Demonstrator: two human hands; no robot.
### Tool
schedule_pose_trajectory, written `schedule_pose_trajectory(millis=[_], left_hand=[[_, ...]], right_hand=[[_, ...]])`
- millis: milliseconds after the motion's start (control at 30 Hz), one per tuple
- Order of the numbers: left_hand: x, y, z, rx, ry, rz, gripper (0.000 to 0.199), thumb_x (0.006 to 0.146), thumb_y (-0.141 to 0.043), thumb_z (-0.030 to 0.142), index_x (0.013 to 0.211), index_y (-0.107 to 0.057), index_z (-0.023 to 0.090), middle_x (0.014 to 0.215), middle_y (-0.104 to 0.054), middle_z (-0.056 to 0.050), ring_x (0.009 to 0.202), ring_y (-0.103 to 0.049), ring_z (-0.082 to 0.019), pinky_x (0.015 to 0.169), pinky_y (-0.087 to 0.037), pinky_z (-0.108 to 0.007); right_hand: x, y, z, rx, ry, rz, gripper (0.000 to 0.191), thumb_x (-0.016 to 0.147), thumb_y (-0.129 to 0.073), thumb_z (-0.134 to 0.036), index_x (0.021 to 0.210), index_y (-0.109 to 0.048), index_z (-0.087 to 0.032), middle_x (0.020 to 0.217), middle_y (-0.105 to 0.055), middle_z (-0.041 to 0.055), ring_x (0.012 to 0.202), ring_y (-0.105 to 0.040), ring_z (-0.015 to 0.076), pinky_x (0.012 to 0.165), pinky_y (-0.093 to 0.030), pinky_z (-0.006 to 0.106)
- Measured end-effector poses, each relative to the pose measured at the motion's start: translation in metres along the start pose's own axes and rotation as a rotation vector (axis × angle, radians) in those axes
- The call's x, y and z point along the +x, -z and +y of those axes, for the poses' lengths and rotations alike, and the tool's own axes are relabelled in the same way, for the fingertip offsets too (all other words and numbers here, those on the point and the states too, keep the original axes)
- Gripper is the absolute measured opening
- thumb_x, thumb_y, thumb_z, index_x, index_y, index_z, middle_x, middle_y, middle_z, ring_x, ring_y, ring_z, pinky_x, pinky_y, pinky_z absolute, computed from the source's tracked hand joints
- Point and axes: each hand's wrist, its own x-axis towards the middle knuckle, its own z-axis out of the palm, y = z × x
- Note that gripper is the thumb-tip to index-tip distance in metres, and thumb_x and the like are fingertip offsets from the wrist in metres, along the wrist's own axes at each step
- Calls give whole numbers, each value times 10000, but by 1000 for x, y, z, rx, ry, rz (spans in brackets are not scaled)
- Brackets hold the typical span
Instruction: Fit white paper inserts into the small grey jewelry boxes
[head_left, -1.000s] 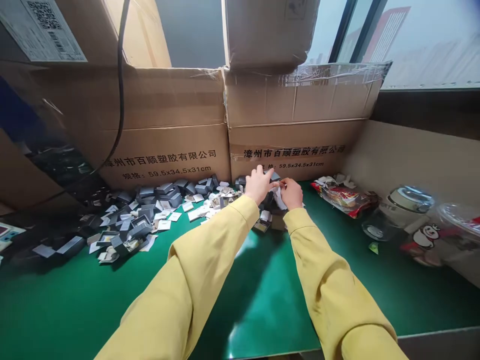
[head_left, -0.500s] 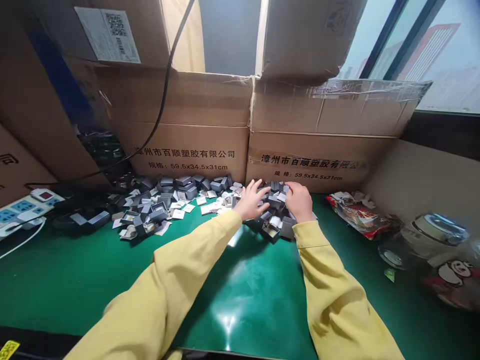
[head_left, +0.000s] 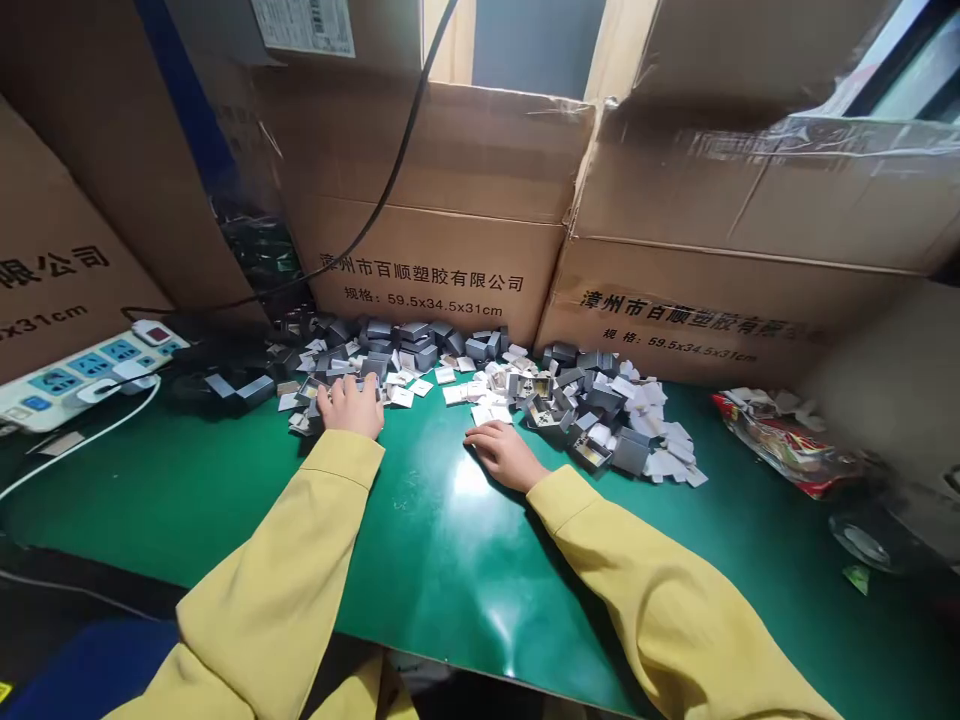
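The left hand (head_left: 351, 405) lies fingers slightly spread over the near edge of the left heap of small dark boxes (head_left: 416, 345), while the right hand (head_left: 506, 453) is half curled low over the green bench (head_left: 420, 560), just in front of white pieces (head_left: 491, 385) – whether either grips anything I cannot tell. More dark boxes (head_left: 631, 452) and white pieces lie beyond the right hand – then cardboard cartons (head_left: 442, 240) stand behind, a power strip (head_left: 94, 372) left, a red packet (head_left: 787, 440) right

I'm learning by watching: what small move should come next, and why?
Probably close the left hand on one of the grey boxes: it reaches over the near ones, while the right hand is low over the green tabletop, near the white pieces.
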Motion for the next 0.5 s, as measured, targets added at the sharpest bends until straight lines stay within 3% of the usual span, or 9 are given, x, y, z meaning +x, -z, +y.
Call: schedule_pose_trajectory(millis=[100,200,267,367,500], left_hand=[[1,-3,2,45,-64,-93,194,760,-549,206,932,-622,155,931,-594,-157,1059,-484,-371,975,-150,-651],[2,-3,14,49,-119,-134,228,809,-506,210,1008,-594,141,939,-607,-138,999,-513,-308,988,-197,-609],[1,-4,26,4,-184,-147,247,836,-478,213,1059,-569,158,972,-613,-114,973,-526,-256,989,-286,-522],[-6,-11,48,-142,-412,-169,236,846,-470,192,1064,-561,186,1003,-615,-84,971,-536,-210,906,-415,-401],[-19,-28,77,-274,-716,-231,253,826,-496,133,1058,-563,209,1042,-594,-76,1092,-489,-212,938,-418,-418]], right_hand=[[-1,4,0,-34,-71,0,272,831,-474,-135,1037,-621,-237,1102,-632,36,1022,-509,180,864,-389,334],[0,5,-6,-99,-178,28,256,832,-476,-150,1010,-629,-253,1086,-639,31,1016,-506,195,831,-382,338],[2,3,-8,-112,-269,64,232,827,-480,-155,964,-642,-247,1046,-652,34,999,-511,206,813,-385,340],[10,-1,-6,-41,-349,130,225,830,-472,-190,979,-635,-231,983,-663,46,967,-528,219,809,-398,346],[24,-1,5,307,-478,357,406,891,-362,-317,1264,-434,-173,1045,-635,80,889,-583,184,782,-442,302]])
